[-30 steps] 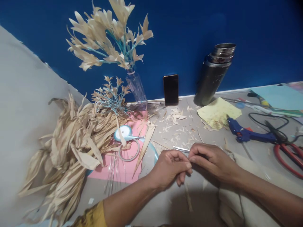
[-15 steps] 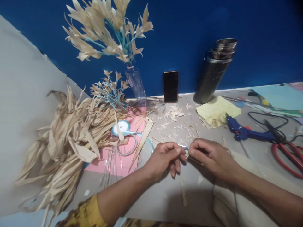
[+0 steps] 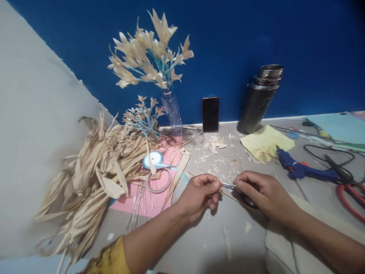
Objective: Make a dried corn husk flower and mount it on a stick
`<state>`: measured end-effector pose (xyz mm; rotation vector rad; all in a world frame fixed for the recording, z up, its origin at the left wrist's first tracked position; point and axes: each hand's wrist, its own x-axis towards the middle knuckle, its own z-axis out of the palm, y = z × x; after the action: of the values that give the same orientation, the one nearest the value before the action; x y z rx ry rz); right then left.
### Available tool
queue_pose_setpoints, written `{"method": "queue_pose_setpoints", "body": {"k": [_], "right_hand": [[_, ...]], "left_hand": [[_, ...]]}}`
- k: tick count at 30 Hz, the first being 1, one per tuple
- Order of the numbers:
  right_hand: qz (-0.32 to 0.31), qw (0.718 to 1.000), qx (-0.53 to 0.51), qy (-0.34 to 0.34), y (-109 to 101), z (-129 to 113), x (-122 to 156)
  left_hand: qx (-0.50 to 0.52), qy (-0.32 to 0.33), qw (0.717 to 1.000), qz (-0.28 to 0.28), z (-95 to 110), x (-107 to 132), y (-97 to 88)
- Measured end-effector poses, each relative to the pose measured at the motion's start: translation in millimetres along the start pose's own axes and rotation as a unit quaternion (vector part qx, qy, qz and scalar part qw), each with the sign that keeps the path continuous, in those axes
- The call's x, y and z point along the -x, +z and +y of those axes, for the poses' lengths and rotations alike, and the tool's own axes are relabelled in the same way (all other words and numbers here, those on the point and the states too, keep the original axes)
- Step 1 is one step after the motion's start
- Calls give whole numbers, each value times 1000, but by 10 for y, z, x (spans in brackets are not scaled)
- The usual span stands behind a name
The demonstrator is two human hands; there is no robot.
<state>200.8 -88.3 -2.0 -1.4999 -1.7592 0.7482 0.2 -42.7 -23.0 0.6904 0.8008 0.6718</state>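
Presently, the right hand [image 3: 264, 192] is curled around a slim silver metal-bladed tool [image 3: 229, 186], its tip at the left hand [image 3: 203, 193], whose thumb and forefinger are pinched together; what they grip is too small to identify. The tool is above the grey table [image 3: 199, 239], near scattered pale husk scraps [image 3: 218, 145].

Silver marks the slim tool [image 3: 228, 186] at lower centre; the wall [image 3: 228, 42] I face is deep blue, husks [image 3: 94, 173] at left pale straw, the glue gun [image 3: 300, 171] at right blue, scissor handles [image 3: 340, 198] red.
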Motion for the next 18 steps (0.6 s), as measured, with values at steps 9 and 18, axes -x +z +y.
{"method": "queue_pose_setpoints", "body": {"k": [9, 18], "right_hand": [[-26, 996, 66, -47, 67, 103, -10], [-67, 992, 81, -62, 68, 196, 9]], "left_hand": [[30, 39, 998, 46, 146, 12, -55], [-73, 110, 987, 92, 136, 19, -49]]}}
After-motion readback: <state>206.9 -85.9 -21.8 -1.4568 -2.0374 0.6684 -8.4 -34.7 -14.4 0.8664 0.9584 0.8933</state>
